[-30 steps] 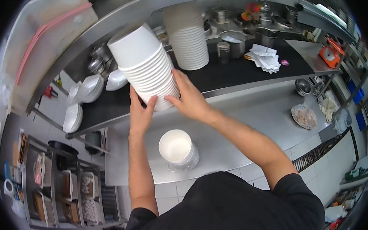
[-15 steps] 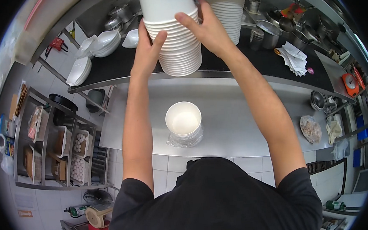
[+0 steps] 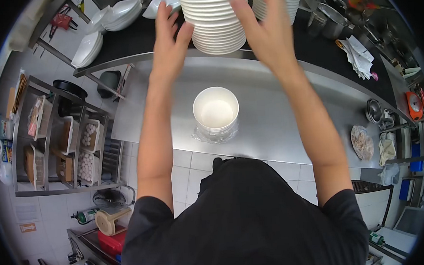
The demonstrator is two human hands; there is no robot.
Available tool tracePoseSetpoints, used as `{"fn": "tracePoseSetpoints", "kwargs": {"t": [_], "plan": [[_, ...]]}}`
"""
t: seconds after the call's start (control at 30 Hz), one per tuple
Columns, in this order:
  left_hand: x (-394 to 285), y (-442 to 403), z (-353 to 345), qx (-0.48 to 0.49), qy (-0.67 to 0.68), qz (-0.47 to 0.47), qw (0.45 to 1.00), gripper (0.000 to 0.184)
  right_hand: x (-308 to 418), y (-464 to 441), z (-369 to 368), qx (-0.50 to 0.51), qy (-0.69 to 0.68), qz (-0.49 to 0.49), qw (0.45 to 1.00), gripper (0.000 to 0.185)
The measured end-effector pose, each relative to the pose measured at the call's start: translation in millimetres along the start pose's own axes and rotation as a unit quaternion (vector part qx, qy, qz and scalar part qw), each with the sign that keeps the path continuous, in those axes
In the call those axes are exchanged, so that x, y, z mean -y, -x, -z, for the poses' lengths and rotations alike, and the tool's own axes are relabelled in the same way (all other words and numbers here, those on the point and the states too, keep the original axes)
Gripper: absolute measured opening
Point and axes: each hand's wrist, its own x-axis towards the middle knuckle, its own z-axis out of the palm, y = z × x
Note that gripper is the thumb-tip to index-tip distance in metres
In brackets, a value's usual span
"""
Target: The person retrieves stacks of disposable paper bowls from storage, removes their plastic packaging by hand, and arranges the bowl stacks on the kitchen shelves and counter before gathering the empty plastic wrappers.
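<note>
A tall stack of white paper tubs (image 3: 217, 23) stands on the black shelf, its top cut off by the upper edge of the view. My left hand (image 3: 170, 45) is just left of it, fingers spread and thumb close to the rims. On the other side, my right hand (image 3: 266, 34) has its fingers apart, its thumb overlapping the stack in view; I cannot tell whether it touches. Below, on the steel counter, sits a shorter stack of white paper tubs (image 3: 216, 109), mouth up, with clear plastic wrap (image 3: 217, 136) bunched around its base.
Another tall tub stack (image 3: 289, 1) stands behind my right hand. White dishes (image 3: 120, 14) line the shelf's left part; papers (image 3: 358, 58) and pots (image 3: 332, 20) are on its right. A filled plastic bag (image 3: 362, 142) lies at the counter's right end. A rack (image 3: 51, 127) holds egg baskets at left.
Both hands have loosened from the tall stack and spread apart, and the stack now rests on the shelf. The camera view has shifted, with the shorter stack appearing higher.
</note>
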Motion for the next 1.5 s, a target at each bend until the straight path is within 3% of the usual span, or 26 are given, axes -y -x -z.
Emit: {"fn": "tracePoseSetpoints", "kwargs": {"t": [0.03, 0.07, 0.13, 0.17, 0.23, 0.27, 0.3, 0.33, 0.37, 0.43, 0.47, 0.53, 0.57, 0.6, 0.63, 0.7, 0.8, 0.93, 1.0, 1.1, 1.17, 1.23, 1.3, 1.37, 1.43, 1.5], "plan": [[1.0, 25.3, 14.1, 0.012, -0.007, 0.005, 1.000, 0.087, 8.7, 14.2, 11.4, 0.003, 0.026, 0.047, 0.999, 0.067], [6.8, 55.8, 28.0, 0.020, -0.029, 0.025, 0.999, 0.076, 21.3, 44.9, 21.7, 0.097, -0.011, 0.006, 0.995, 0.057], [41.8, 130.5, 45.3, 0.001, 0.020, 0.161, 0.987, 0.065, 38.8, 112.4, 25.9, 0.283, -0.024, -0.042, 0.958, 0.041], [54.0, 169.5, 40.1, -0.053, -0.012, 0.253, 0.966, 0.058, 42.5, 141.0, 15.4, 0.375, -0.002, -0.051, 0.926, 0.034], [134.9, 269.3, 36.7, -0.061, -0.032, 0.491, 0.868, 0.071, 13.6, 203.4, -4.2, 0.526, 0.100, -0.007, 0.845, 0.033], [139.5, 300.5, 24.9, -0.008, -0.020, 0.564, 0.825, 0.078, 6.9, 220.1, -8.5, 0.543, 0.104, -0.033, 0.832, 0.032], [150.9, 333.4, 10.1, -0.005, 0.081, 0.578, 0.812, 0.086, 2.9, 228.0, -9.8, 0.557, 0.116, -0.060, 0.820, 0.032], [150.4, 346.3, -6.0, -0.015, 0.149, 0.638, 0.755, 0.092, 1.5, 226.4, -8.6, 0.585, 0.132, -0.089, 0.796, 0.032], [131.9, 346.3, -23.5, 0.003, 0.153, 0.634, 0.758, 0.095, 0.1, 224.7, -3.4, 0.608, 0.151, -0.122, 0.770, 0.032], [162.6, 380.0, -43.9, -0.020, 0.182, 0.577, 0.796, 0.092, -8.9, 236.8, 23.9, 0.521, 0.079, -0.138, 0.839, 0.034], [165.3, 363.6, -51.4, -0.027, 0.257, 0.629, 0.733, 0.091, -10.8, 240.6, 35.2, 0.481, 0.085, -0.158, 0.858, 0.035], [139.1, 344.0, -62.5, 0.008, 0.202, 0.570, 0.796, 0.093, -3.8, 243.8, 67.9, 0.418, 0.091, -0.197, 0.882, 0.038], [149.4, 343.8, -62.9, -0.031, 0.201, 0.555, 0.806, 0.085, 0.3, 238.4, 82.4, 0.395, 0.084, -0.215, 0.889, 0.040], [132.9, 331.2, -70.1, -0.052, 0.181, 0.521, 0.832, 0.074, 11.5, 224.8, 104.8, 0.411, 0.083, -0.298, 0.857, 0.038], [138.7, 325.4, -78.5, -0.080, 0.183, 0.527, 0.826, 0.066, 9.2, 231.7, 120.0, 0.318, 0.077, -0.300, 0.896, 0.036], [121.9, 300.5, -79.2, -0.044, 0.263, 0.502, 0.823, 0.061, 4.2, 257.5, 141.7, 0.125, 0.056, -0.290, 0.947, 0.034], [69.6, 241.0, -81.7, 0.017, 0.371, 0.540, 0.756, 0.052, 8.4, 269.1, 210.6, 0.060, -0.130, -0.566, 0.812, 0.039], [-50.3, 163.9, -103.1, 0.130, 0.546, 0.458, 0.689, 0.044, 3.7, 343.1, 243.7, -0.200, -0.332, -0.585, 0.712, 0.052], [-77.7, 145.5, -107.6, 0.214, 0.595, 0.395, 0.666, 0.036, 4.4, 375.1, 237.0, -0.257, -0.422, -0.568, 0.658, 0.060], [-137.9, 122.7, -122.3, 0.223, 0.341, 0.195, 0.892, 0.018, 5.5, 400.8, 215.7, -0.275, -0.492, -0.522, 0.640, 0.064], [-182.8, 97.2, -122.7, 0.230, 0.065, -0.014, 0.971, 0.012, 0.0, 411.5, 204.0, -0.313, -0.478, -0.547, 0.612, 0.066], [-228.7, 72.6, -136.5, 0.188, -0.051, -0.132, 0.972, 0.013, -2.2, 409.7, 198.7, -0.320, -0.516, -0.544, 0.579, 0.068], [-242.9, 60.6, -149.4, 0.156, -0.007, -0.136, 0.978, 0.009, 1.7, 394.9, 194.9, -0.334, -0.538, -0.574, 0.519, 0.066], [-256.1, 45.0, -148.0, 0.172, -0.060, -0.192, 0.964, 0.010, -0.1, 382.7, 186.6, -0.318, -0.541, -0.543, 0.559, 0.066], [-267.8, 33.3, -149.8, 0.144, -0.067, -0.273, 0.949, 0.023, 0.9, 374.6, 182.1, -0.333, -0.525, -0.524, 0.582, 0.066], [-274.8, 24.9, -148.5, 0.170, -0.071, -0.311, 0.932, 0.041, -2.5, 365.3, 176.1, -0.342, -0.560, -0.512, 0.554, 0.065]]}}
